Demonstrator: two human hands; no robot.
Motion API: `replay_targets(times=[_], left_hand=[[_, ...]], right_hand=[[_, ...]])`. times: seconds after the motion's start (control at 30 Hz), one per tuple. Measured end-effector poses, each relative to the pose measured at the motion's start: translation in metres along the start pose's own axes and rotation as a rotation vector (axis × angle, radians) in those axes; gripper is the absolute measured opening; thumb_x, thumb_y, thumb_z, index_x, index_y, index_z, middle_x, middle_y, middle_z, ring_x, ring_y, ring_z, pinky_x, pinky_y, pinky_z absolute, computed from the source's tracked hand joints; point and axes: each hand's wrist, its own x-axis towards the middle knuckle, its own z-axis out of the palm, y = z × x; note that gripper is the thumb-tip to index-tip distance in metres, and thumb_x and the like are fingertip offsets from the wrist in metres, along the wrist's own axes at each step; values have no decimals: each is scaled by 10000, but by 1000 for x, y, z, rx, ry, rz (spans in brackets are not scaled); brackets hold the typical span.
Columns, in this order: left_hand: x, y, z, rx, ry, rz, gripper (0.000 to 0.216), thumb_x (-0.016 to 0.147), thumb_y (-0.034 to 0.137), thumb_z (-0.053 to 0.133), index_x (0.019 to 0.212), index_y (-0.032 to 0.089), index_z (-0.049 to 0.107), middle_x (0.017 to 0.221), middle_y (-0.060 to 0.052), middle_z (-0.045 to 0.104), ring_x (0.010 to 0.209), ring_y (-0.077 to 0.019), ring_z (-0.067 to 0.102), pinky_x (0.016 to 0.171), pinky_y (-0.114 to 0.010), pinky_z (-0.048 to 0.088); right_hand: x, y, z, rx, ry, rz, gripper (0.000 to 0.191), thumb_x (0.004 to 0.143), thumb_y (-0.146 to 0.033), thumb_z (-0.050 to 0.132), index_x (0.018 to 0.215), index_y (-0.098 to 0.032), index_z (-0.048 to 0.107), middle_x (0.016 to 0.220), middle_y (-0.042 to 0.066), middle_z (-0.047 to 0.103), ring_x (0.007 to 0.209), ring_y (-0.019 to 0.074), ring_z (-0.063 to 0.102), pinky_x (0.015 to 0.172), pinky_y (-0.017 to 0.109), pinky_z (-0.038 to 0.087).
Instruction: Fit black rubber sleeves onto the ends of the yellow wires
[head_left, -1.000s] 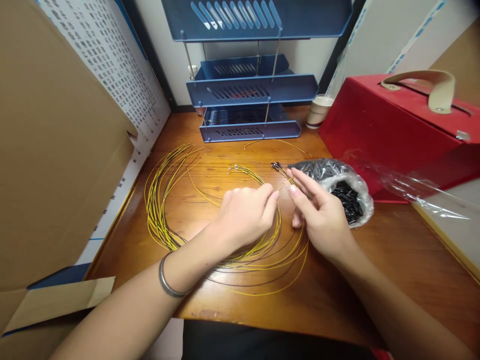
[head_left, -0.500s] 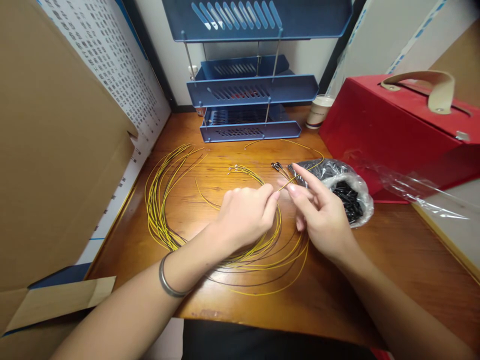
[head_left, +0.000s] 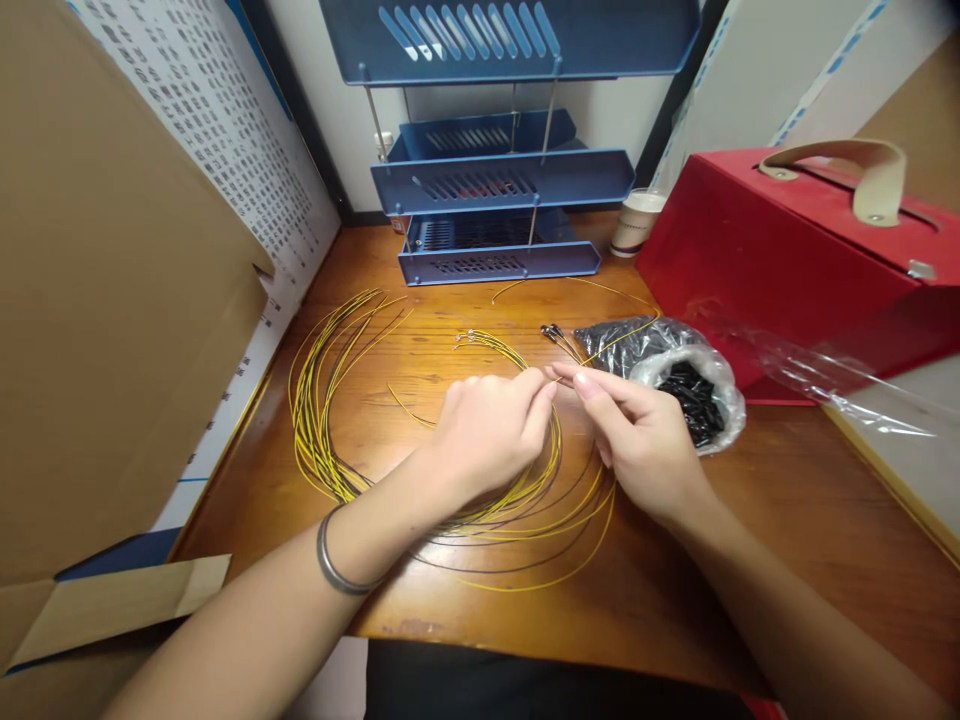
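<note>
My left hand (head_left: 491,428) is closed, pinching a thin yellow wire (head_left: 619,341) above the wooden desk (head_left: 787,540). My right hand (head_left: 637,435) meets it fingertip to fingertip, thumb and forefinger pinched on the same wire. The wire runs up and right over a clear bag of small black parts (head_left: 686,385). Beneath both hands lies a coil of several yellow wires (head_left: 319,420), some ends with dark tips (head_left: 553,333). A metal bangle sits on my left wrist.
A blue stacked letter tray (head_left: 499,190) stands at the back of the desk, a paper cup (head_left: 636,222) beside it. A red box with a tan handle (head_left: 810,240) fills the right. Cardboard sheets (head_left: 112,300) lean along the left edge.
My right hand has closed in from spread fingers to a pinch on the wire beside my left fingertips. The loose end of the wire has swung right over the bag.
</note>
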Motion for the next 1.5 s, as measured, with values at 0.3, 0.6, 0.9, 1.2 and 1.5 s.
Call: replay_targets(times=[0.3, 0.6, 0.9, 1.2, 1.5], left_hand=[[0, 1, -2, 5, -38, -9, 406, 1043, 415, 315, 976, 226, 668, 785, -50, 743, 732, -252, 712, 622, -311, 405], [0, 1, -2, 7, -34, -5, 412, 1042, 422, 318, 940, 222, 664, 776, -49, 740, 716, -259, 708, 613, -316, 403], [0, 0, -2, 0, -28, -4, 409, 1046, 426, 315, 953, 223, 657, 770, -42, 737, 731, -254, 715, 607, -309, 383], [1, 1, -2, -9, -32, -12, 403, 1043, 422, 316, 961, 228, 660, 775, -46, 741, 734, -250, 713, 627, -311, 402], [-1, 0, -5, -41, -30, 2, 375, 1032, 407, 351, 934, 219, 660, 751, -40, 724, 706, -239, 691, 608, -302, 367]], right_hand=[[-1, 0, 0, 30, 50, 24, 594, 948, -591, 529, 1337, -169, 681, 564, 4, 594, 422, 123, 416, 447, 283, 363], [0, 2, -1, 106, 80, 62, 716, 980, -665, 397, 1381, -121, 634, 417, -47, 437, 387, 135, 399, 438, 291, 328], [-1, 4, -2, 68, 72, 49, 687, 985, -668, 376, 1318, -155, 690, 400, -36, 451, 392, 134, 430, 465, 290, 391], [-2, -1, 0, 74, -7, 47, 735, 975, -690, 363, 1294, -119, 700, 389, -39, 428, 375, 128, 390, 458, 298, 401], [-1, 0, -1, 125, 24, 56, 704, 967, -690, 391, 1267, -143, 717, 447, -15, 514, 380, 123, 400, 456, 300, 386]])
